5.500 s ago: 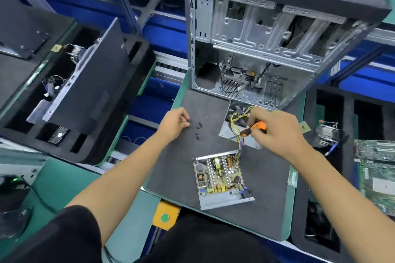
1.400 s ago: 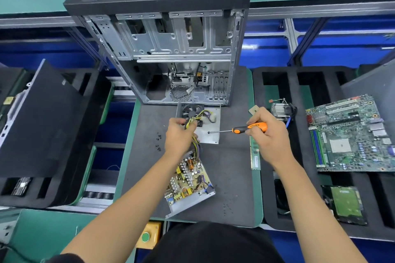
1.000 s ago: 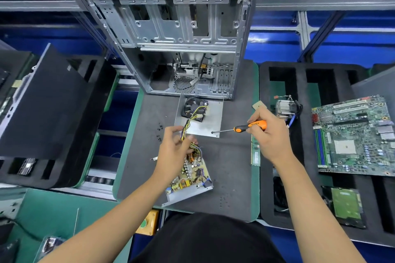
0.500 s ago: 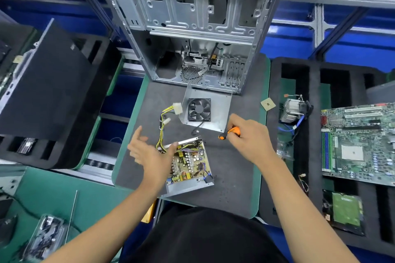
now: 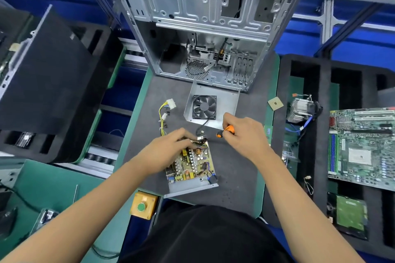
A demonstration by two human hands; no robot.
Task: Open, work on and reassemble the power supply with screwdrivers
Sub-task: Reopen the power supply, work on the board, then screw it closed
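The opened power supply [image 5: 192, 168] lies on the dark mat [image 5: 235, 168], its yellow circuit board bare in the metal tray. My left hand [image 5: 171, 151] rests on the board's far left corner, fingers curled over the wires there. Its yellow cable bundle [image 5: 163, 113] with white plugs trails away to the left. The cover plate with the black fan [image 5: 204, 106] lies just beyond, its black lead running to the board. My right hand [image 5: 243, 134] grips an orange-handled screwdriver [image 5: 226, 130] beside the board's far right corner; the shaft is hidden.
An empty computer case [image 5: 203, 28] stands at the mat's far edge. Small black screws [image 5: 167, 113] lie by the cables. A CPU chip [image 5: 275, 103], a heatsink [image 5: 301, 109], a motherboard [image 5: 361, 147] and a hard drive [image 5: 348, 213] sit in the foam tray on the right. An orange button box [image 5: 143, 207] is near me.
My left hand laid the cable bundle out to the left, then came down onto the board's far corner. My right hand turned the screwdriver inward and holds it close by the board.
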